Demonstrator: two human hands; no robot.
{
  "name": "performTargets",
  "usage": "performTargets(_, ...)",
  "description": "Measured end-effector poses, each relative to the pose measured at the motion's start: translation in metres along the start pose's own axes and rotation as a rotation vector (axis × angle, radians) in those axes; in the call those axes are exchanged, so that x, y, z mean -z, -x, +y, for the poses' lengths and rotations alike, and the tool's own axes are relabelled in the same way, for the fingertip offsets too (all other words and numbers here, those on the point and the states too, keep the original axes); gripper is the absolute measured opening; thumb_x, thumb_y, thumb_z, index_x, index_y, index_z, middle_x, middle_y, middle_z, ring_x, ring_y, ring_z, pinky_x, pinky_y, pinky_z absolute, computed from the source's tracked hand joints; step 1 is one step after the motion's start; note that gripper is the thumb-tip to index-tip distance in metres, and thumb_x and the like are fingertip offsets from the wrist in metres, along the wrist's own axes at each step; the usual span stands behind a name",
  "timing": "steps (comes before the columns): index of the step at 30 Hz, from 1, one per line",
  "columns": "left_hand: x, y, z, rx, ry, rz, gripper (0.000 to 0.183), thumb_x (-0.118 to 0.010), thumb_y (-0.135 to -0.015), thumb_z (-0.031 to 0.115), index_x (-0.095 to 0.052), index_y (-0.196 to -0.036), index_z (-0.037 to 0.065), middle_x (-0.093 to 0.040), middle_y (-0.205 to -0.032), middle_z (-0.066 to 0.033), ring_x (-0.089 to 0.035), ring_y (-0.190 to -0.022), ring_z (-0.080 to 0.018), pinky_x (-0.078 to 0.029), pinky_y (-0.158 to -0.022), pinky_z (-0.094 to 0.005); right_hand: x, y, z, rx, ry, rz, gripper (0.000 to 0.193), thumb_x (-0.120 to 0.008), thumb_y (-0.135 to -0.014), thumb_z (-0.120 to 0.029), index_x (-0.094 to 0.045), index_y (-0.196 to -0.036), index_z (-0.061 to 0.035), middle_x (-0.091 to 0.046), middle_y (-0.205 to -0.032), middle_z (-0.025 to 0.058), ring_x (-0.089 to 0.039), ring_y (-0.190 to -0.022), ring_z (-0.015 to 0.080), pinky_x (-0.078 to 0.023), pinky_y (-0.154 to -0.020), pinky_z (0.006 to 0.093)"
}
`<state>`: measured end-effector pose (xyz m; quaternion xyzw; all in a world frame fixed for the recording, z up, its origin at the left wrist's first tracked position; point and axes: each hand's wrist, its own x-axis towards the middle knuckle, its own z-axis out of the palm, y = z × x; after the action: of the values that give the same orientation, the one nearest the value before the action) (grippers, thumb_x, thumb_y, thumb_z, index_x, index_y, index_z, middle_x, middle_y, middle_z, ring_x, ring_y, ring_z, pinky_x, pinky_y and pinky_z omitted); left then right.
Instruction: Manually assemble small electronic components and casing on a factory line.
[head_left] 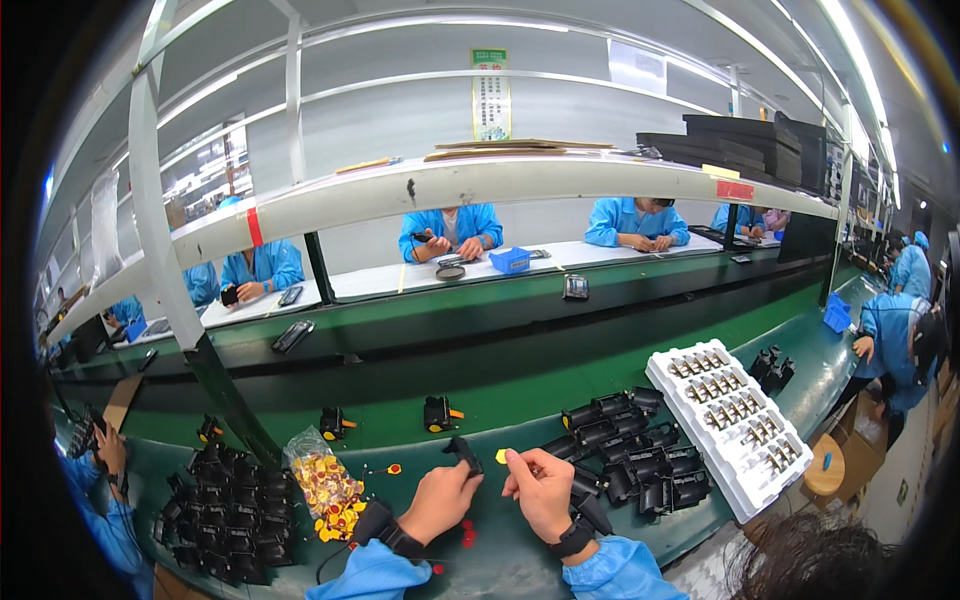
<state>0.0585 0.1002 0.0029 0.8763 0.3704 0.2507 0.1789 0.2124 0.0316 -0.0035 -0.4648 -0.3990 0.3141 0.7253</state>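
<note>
Holding | yellow piece [502, 456] at right fingers [520, 464] | black part [463, 451] in left fingers [460, 478]

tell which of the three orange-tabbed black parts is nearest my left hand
The rightmost part, beyond your left hand; the middle part and leftmost part sit farther left.

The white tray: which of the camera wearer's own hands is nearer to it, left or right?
Right. The right hand is to the left of the white tray, with black parts between them; the left hand is farther left, beyond the right hand.
</note>
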Motion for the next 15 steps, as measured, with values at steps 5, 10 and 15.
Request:
performTargets(5, 0.027, 0.024, -0.006, 0.206, 0.754, -0.098, 0.009, -0.067, -0.09, 0.011, -0.063, -0.09, 0.003, -0.058, -0.06, 0.0026, -0.051, -0.051, -0.0026, -0.036, -0.044, -0.0216, -0.006, 0.004, -0.012, -0.113, 0.067, -0.311, 0.02, -0.064, -0.095, -0.012, -0.066, -0.083, 0.0034, -0.062, -0.063, 0.0043, -0.061, -0.055, 0.0093, -0.044, -0.049, 0.0203)
performTargets(10, 0.036, 0.026, -0.016, 0.273, 0.997, -0.256, 0.013, -0.071, -0.086, 0.009, -0.06, -0.088, 0.002, -0.056, -0.064, 0.0015, -0.049, -0.054, -0.0036, -0.035, -0.048, -0.0219, -0.003, 0.006, -0.015, -0.165, 0.153, -0.538, 0.018, -0.064, -0.094, -0.012, -0.067, -0.085, 0.0037, -0.065, -0.068, 0.005, -0.062, -0.063, 0.0088, -0.048, -0.054, 0.0214)
performTargets(15, 0.03, 0.029, -0.022, 0.139, 0.859, -0.321, 0.02, -0.073, -0.082, 0.007, -0.056, -0.09, 0.0, -0.055, -0.07, 0.0009, -0.046, -0.064, -0.0033, -0.036, -0.054, -0.0236, -0.004, 0.007, -0.013, -0.097, 0.3, -0.651, 0.016, -0.067, -0.092, -0.012, -0.07, -0.089, 0.0035, -0.067, -0.07, 0.005, -0.062, -0.062, 0.0087, -0.048, -0.055, 0.0222)
